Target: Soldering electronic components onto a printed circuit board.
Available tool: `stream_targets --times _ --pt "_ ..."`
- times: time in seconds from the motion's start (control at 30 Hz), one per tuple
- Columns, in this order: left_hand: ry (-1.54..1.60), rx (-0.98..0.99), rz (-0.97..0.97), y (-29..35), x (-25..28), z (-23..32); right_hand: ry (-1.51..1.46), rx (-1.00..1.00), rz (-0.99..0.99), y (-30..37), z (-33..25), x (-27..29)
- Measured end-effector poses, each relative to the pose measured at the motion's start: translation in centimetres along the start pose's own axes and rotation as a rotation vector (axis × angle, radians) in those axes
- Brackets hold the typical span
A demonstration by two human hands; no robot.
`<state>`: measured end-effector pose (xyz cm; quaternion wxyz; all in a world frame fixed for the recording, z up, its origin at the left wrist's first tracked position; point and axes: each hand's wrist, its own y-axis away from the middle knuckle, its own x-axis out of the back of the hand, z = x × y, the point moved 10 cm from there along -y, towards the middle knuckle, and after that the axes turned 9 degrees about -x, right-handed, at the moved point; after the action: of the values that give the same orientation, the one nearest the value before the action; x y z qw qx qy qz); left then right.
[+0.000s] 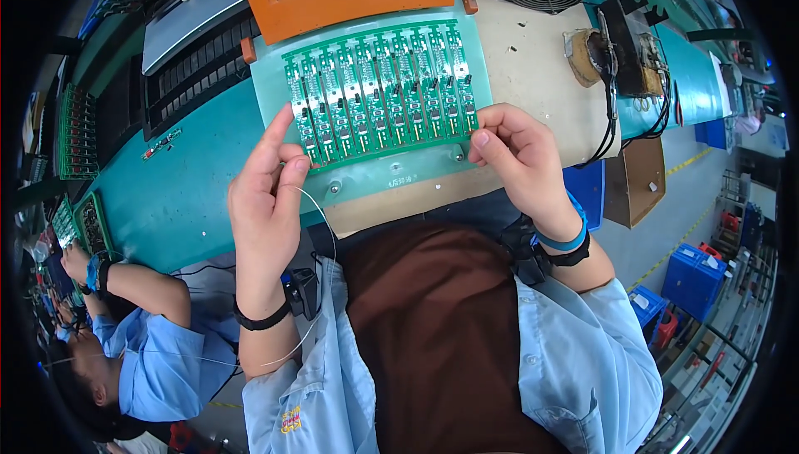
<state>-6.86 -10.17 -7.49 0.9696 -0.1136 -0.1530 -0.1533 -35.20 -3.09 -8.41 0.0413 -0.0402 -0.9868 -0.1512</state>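
A flat, glossy green circuit board panel (381, 96), divided into slim parallel strips, was positioned over a smooth translucent green plate (364, 179). Its long axis was laid left to right, the right end slanted slightly farther off, the strips pointed away lengthwise. The panel's near right corner was pinched between thumb and forefinger of the right hand (526, 158). At its near left corner, the forefinger of the left hand (265, 196) was spread from its thumb; whether anything was gripped could not be told. Beyond the panel, an orange slotted rack (354, 9) was set.
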Motion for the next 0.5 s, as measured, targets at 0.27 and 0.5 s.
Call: stream_targets --times 0.27,0.5 --pt "-0.104 0.043 -0.046 -0.25 -0.82 0.17 0.104 -0.016 0.047 -0.24 0.32 0.06" --pt "-0.207 0.009 -0.065 -0.59 -0.82 0.2 0.159 -0.016 0.062 -0.43 0.5 -0.15"
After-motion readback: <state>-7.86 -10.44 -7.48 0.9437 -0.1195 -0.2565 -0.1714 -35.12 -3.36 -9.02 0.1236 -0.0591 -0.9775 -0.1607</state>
